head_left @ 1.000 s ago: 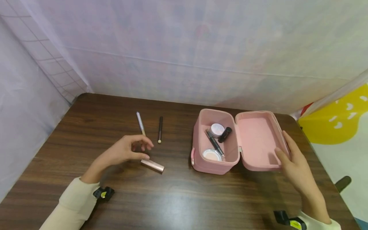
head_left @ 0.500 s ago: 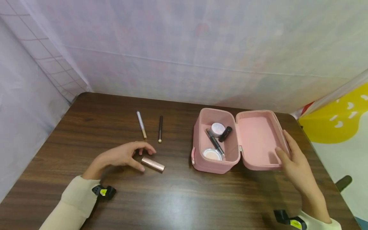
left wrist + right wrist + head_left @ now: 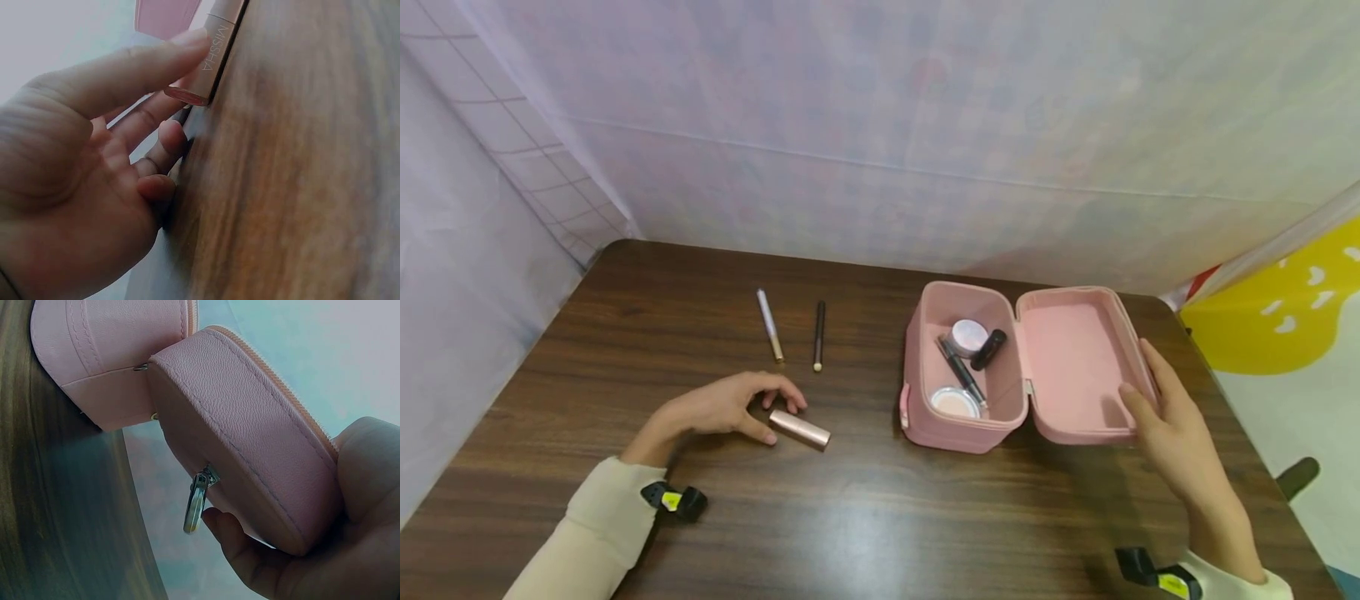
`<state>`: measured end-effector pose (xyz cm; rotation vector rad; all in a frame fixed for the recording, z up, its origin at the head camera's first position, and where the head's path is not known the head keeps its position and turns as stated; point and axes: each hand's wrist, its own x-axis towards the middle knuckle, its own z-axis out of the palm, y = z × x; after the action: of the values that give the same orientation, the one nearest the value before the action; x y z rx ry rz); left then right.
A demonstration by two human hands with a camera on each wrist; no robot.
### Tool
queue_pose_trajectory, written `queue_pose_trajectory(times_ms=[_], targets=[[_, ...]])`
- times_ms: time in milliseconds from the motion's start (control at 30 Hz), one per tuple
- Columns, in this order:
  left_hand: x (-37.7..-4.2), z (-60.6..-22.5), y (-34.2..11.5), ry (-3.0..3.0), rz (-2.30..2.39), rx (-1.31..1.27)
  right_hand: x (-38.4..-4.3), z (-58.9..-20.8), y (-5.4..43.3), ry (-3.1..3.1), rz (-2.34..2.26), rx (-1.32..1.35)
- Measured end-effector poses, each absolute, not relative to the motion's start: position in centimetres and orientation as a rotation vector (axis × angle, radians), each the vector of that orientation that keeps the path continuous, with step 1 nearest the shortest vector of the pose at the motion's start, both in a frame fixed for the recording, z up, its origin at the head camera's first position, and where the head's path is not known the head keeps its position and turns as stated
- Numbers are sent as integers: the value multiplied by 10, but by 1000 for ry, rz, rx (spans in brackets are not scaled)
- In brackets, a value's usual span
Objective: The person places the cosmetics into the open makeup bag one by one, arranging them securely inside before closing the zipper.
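A rose-gold lipstick (image 3: 800,429) lettered MISSHA lies on the brown table (image 3: 865,517). Around its near left end, my left hand (image 3: 726,406) arches low, thumb on one side and fingers on the other; in the left wrist view the left hand (image 3: 81,162) shows its thumb overlapping the tube and its other fingers loosely bent. At the right, my right hand (image 3: 1180,437) grips the outer edge of the pink makeup case's raised lid (image 3: 1075,358), thumb inside. The right wrist view shows the lid's outer side (image 3: 262,419) and a metal clasp (image 3: 197,500).
Inside the case body (image 3: 958,437) lie a round jar (image 3: 967,337), a short black tube (image 3: 988,350), a dark pen-like stick (image 3: 961,371) and a round compact (image 3: 955,402). A white-and-gold pen (image 3: 770,325) and a dark brush-like stick (image 3: 819,336) lie behind the left hand.
My left hand has come down slightly toward the near side, from above the lipstick's end to around it, with the fingers drawn a little closer. The right hand keeps its grip on the lid.
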<state>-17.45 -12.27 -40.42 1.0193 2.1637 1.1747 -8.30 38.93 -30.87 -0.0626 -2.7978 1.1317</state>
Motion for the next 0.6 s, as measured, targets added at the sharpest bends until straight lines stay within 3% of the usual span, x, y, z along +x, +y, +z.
queue_pose_trajectory(times_ms=[600], targets=[[-171, -405, -117, 2195, 1181, 1002, -83, -307, 388, -2799, 1135, -54]])
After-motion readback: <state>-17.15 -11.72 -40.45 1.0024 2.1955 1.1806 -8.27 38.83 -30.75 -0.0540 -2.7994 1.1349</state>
